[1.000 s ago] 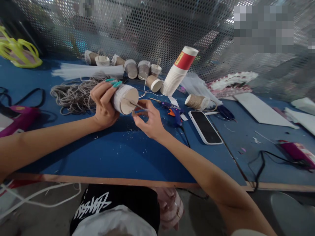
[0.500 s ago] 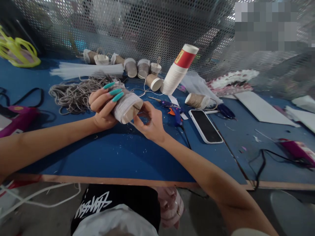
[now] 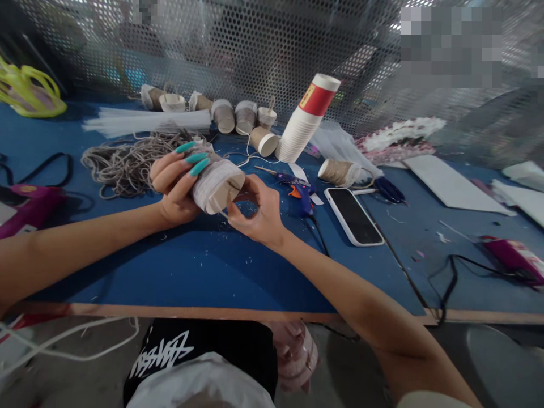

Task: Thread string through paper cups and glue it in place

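Note:
Tilted above the blue table is a paper cup (image 3: 217, 184) wrapped in pale fabric and grey cord, its round end facing right toward me. My left hand (image 3: 178, 184) is wrapped round its far side, long turquoise nails lying over the fabric. At the cup's rim, my right hand (image 3: 259, 209) has thumb and fingers closed on the edge; whether a bit of cord or fabric is also pinched there is too small to tell. Just behind the left hand lies a heap of grey cord (image 3: 123, 161). A blue glue gun (image 3: 300, 192) rests right of my right hand.
A tilted stack of paper cups (image 3: 300, 133) stands behind my hands, beside several wrapped cups (image 3: 223, 116). White mesh strips (image 3: 148, 120) lie at the back left. A phone (image 3: 355, 216) is at the right; magenta glue guns (image 3: 32, 207) sit at both sides.
The whole view has shifted very slightly. Both hands keep their hold on the wrapped cup, with almost no visible movement.

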`<state>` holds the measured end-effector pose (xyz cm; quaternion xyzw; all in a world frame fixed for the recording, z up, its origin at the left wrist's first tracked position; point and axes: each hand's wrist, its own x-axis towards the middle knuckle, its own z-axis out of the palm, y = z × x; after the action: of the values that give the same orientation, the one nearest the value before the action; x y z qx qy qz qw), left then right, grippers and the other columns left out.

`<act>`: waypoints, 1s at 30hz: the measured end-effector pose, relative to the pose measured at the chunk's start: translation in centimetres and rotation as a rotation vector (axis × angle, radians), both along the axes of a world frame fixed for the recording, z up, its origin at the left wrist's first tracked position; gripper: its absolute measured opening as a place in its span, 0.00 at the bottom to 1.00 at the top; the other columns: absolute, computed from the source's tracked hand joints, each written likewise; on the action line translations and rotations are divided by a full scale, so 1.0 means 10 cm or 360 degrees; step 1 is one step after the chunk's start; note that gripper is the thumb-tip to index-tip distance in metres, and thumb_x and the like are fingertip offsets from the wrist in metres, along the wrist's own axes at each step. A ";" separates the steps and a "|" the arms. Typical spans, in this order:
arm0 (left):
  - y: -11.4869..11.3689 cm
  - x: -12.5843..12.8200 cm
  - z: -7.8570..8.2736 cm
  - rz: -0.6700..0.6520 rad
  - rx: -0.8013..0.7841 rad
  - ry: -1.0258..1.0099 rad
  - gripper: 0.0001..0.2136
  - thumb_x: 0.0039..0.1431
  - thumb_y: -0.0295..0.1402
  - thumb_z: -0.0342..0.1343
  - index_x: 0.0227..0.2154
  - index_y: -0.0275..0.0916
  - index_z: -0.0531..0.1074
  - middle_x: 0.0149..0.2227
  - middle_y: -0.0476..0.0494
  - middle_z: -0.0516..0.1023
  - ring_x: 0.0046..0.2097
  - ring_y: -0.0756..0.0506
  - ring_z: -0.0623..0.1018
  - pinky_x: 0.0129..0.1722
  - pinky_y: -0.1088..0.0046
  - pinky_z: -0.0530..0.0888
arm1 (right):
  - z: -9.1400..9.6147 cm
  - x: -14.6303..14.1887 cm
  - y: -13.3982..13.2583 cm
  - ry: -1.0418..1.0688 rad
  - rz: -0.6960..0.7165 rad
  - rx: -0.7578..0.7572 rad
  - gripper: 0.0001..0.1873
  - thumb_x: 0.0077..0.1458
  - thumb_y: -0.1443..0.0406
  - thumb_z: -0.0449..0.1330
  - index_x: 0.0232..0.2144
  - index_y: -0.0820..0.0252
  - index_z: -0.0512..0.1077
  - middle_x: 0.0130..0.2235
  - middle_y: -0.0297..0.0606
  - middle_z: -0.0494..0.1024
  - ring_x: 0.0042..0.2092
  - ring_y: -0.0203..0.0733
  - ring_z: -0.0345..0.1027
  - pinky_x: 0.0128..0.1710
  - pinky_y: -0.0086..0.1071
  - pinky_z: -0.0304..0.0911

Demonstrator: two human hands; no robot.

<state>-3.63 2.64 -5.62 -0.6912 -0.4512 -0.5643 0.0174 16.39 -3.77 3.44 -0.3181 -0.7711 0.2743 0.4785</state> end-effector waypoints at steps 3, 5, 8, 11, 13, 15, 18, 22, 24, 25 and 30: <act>-0.17 0.02 0.25 0.0103 0.0472 0.0162 0.30 0.55 0.47 0.61 0.52 0.42 0.51 0.55 0.33 0.58 0.60 0.36 0.63 0.64 0.42 0.57 | 0.00 0.02 0.04 0.0045 0.0042 -0.0061 0.13 0.48 0.59 0.60 0.36 0.56 0.64 0.32 0.36 0.75 0.33 0.40 0.71 0.35 0.39 0.73; -0.22 0.05 0.38 0.0127 0.0427 0.0300 0.41 0.50 0.50 0.64 0.58 0.38 0.48 0.57 0.30 0.56 0.60 0.35 0.61 0.63 0.44 0.60 | -0.02 0.05 0.11 0.0076 0.0008 -0.0153 0.15 0.50 0.57 0.59 0.39 0.56 0.64 0.35 0.39 0.75 0.36 0.42 0.72 0.38 0.41 0.72; -0.21 0.09 0.45 0.0131 0.0326 0.0187 0.37 0.52 0.53 0.62 0.55 0.37 0.53 0.51 0.34 0.63 0.55 0.36 0.67 0.57 0.49 0.67 | -0.09 0.08 0.24 0.0067 -0.0009 -0.0149 0.25 0.49 0.53 0.61 0.47 0.56 0.61 0.46 0.44 0.74 0.48 0.46 0.70 0.48 0.46 0.70; -0.15 0.12 0.44 -0.0049 0.0037 0.0108 0.35 0.51 0.57 0.59 0.52 0.38 0.57 0.47 0.37 0.67 0.49 0.38 0.73 0.49 0.56 0.74 | -0.16 0.11 0.33 -0.0044 -0.0043 -0.0081 0.35 0.48 0.50 0.63 0.54 0.56 0.58 0.58 0.49 0.65 0.60 0.51 0.60 0.60 0.52 0.58; -0.14 0.12 0.44 -0.0203 -0.0139 0.0118 0.35 0.50 0.58 0.58 0.51 0.38 0.58 0.46 0.38 0.69 0.47 0.39 0.75 0.44 0.60 0.77 | -0.18 0.11 0.34 -0.0122 -0.0008 -0.0100 0.41 0.47 0.48 0.63 0.58 0.59 0.56 0.61 0.52 0.60 0.65 0.53 0.53 0.65 0.53 0.50; -0.15 0.13 0.45 -0.0348 -0.0235 0.0151 0.34 0.50 0.58 0.58 0.51 0.38 0.59 0.45 0.39 0.71 0.45 0.40 0.76 0.41 0.62 0.78 | -0.18 0.10 0.34 -0.0138 0.0088 -0.0145 0.43 0.48 0.46 0.62 0.59 0.59 0.55 0.63 0.52 0.59 0.66 0.54 0.51 0.67 0.52 0.47; -0.19 0.14 0.45 -0.0393 -0.0310 0.0152 0.35 0.48 0.57 0.60 0.51 0.38 0.59 0.44 0.39 0.71 0.44 0.40 0.76 0.41 0.61 0.78 | -0.18 0.06 0.33 -0.0069 0.0219 -0.0228 0.41 0.50 0.42 0.59 0.59 0.57 0.57 0.62 0.49 0.63 0.64 0.53 0.56 0.66 0.50 0.50; -0.26 0.17 0.41 -0.0446 -0.0344 0.0190 0.36 0.48 0.53 0.64 0.53 0.37 0.58 0.45 0.38 0.69 0.48 0.38 0.75 0.48 0.58 0.77 | -0.23 0.04 0.36 0.0002 0.0311 -0.0340 0.45 0.48 0.41 0.60 0.59 0.58 0.53 0.63 0.51 0.61 0.65 0.52 0.55 0.67 0.49 0.50; -0.29 0.20 0.40 -0.0562 -0.0355 0.0257 0.38 0.49 0.50 0.63 0.57 0.36 0.55 0.48 0.36 0.67 0.53 0.37 0.72 0.54 0.56 0.73 | -0.27 0.06 0.40 0.0015 0.0334 -0.0390 0.47 0.47 0.42 0.62 0.59 0.59 0.51 0.64 0.53 0.59 0.66 0.51 0.54 0.67 0.49 0.49; -0.31 0.21 0.39 -0.0603 -0.0371 0.0280 0.38 0.50 0.49 0.63 0.58 0.36 0.53 0.50 0.35 0.66 0.55 0.36 0.71 0.57 0.54 0.71 | -0.28 0.07 0.43 0.0020 0.0344 -0.0421 0.47 0.46 0.42 0.62 0.59 0.59 0.51 0.64 0.53 0.59 0.66 0.51 0.54 0.67 0.49 0.50; -0.32 0.24 0.41 -0.0626 -0.0521 0.0190 0.32 0.57 0.47 0.57 0.57 0.36 0.52 0.54 0.31 0.62 0.58 0.36 0.69 0.58 0.52 0.70 | -0.29 0.20 0.60 0.0053 0.0401 -0.0506 0.40 0.48 0.43 0.61 0.56 0.56 0.56 0.62 0.50 0.65 0.63 0.51 0.59 0.65 0.50 0.55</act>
<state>-1.26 -0.58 -1.56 -0.7913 -0.3917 -0.4344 -0.1782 18.42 2.23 0.58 -0.2859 -0.7438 0.4555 0.3969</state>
